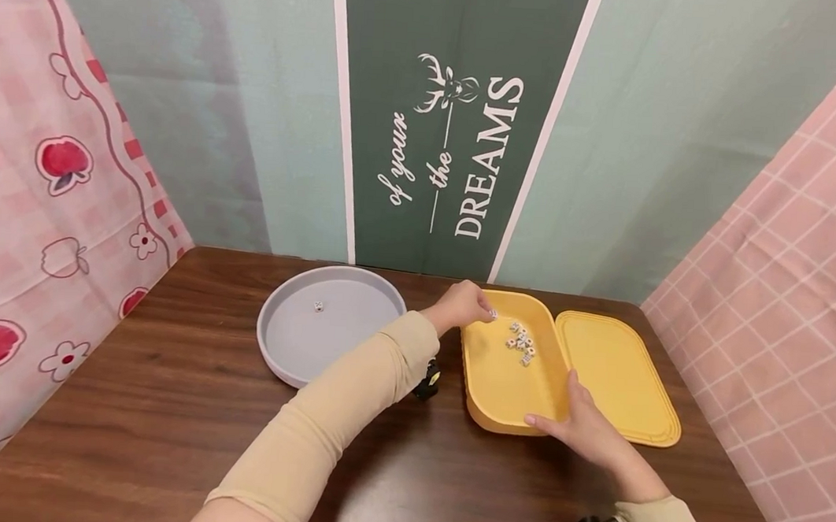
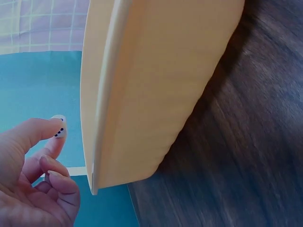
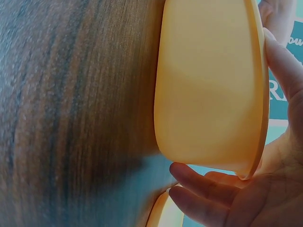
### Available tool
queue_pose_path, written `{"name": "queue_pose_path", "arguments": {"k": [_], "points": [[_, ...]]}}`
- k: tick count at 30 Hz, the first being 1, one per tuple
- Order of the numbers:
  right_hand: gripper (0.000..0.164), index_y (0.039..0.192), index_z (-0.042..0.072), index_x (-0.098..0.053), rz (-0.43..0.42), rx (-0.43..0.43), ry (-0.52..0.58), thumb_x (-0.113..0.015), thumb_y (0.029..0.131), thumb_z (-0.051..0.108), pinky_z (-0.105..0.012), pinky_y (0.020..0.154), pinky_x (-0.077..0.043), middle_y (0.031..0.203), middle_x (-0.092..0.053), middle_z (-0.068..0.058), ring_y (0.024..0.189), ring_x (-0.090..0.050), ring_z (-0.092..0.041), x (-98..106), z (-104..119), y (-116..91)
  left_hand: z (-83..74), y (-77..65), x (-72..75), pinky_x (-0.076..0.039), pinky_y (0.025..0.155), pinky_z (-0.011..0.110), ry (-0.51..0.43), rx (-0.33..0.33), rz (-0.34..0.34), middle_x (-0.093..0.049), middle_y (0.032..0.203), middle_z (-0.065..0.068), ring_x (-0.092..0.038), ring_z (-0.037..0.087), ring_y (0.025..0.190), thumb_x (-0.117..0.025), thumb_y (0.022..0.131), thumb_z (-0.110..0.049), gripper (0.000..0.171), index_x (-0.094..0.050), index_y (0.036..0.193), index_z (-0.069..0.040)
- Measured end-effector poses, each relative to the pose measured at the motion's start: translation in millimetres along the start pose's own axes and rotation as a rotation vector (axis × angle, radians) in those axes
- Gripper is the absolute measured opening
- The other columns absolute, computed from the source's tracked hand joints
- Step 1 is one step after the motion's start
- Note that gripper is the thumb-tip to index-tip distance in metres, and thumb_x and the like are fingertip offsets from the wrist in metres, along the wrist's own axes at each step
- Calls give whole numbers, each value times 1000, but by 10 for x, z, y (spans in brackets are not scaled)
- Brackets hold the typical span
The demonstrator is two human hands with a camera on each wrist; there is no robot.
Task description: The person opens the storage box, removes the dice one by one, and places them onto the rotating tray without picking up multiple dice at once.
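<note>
My left hand (image 1: 462,304) is above the far left part of a yellow box (image 1: 504,384). Between thumb and forefinger it pinches a small white die (image 2: 59,127) with dark dots, its other fingers curled. Several more dice (image 1: 522,342) lie in a loose cluster on the box floor. At the near right corner, my right hand (image 1: 589,429) holds the box, thumb on the near rim and fingers along the right side. One single die (image 1: 319,306) sits on a round grey tray (image 1: 293,349) to the left.
A yellow lid (image 1: 614,366) lies flat on the wooden table (image 1: 407,473), right beside the box. Behind the table hangs a green cloth (image 1: 290,128) with printed lettering. Pink patterned cloths flank both sides.
</note>
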State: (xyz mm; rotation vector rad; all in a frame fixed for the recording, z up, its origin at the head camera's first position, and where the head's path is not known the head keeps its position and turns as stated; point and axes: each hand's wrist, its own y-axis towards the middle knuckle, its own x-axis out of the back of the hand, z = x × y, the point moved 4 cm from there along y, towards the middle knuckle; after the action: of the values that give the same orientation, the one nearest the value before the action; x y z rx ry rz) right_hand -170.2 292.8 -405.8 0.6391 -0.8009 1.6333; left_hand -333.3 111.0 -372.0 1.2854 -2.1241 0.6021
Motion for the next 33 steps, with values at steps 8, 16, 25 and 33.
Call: {"name": "queue_pose_path", "arguments": {"k": [8,16,25,33], "points": [[117,136,-22,8,-2,1,6,-73,78,40,-63,101,-15,139,-3,-46,129,-9,-55,8,14,21,17,-19,84,-45,59,19,-8,-6,-19,-63,79,0,-54,13,68,-71,83,-16,12,-72,88,-5],[118,135,-22,10,0,-2,7,-74,78,39,-63,101,-15,138,-2,-47,129,-8,-55,13,-5,13,22,-32,145,-45,58,18,15,-33,-28,-64,77,0,-54,11,66,-72,82,-15,11,-72,86,-5],[118,135,-22,10,2,4,9,-73,78,39,-63,101,-15,138,-3,-47,129,-8,-55,42,9,28,13,-72,235,-44,59,19,32,-43,-23,-65,79,0,-54,11,68,-71,83,-15,12,-72,88,-5],[118,135,-22,9,-4,11,2,-74,78,39,-63,101,-16,138,-3,-47,129,-9,-55,26,5,6,25,-129,323,-41,58,20,75,-48,-14,-65,80,-1,-52,12,70,-71,83,-19,14,-73,89,-6]]}}
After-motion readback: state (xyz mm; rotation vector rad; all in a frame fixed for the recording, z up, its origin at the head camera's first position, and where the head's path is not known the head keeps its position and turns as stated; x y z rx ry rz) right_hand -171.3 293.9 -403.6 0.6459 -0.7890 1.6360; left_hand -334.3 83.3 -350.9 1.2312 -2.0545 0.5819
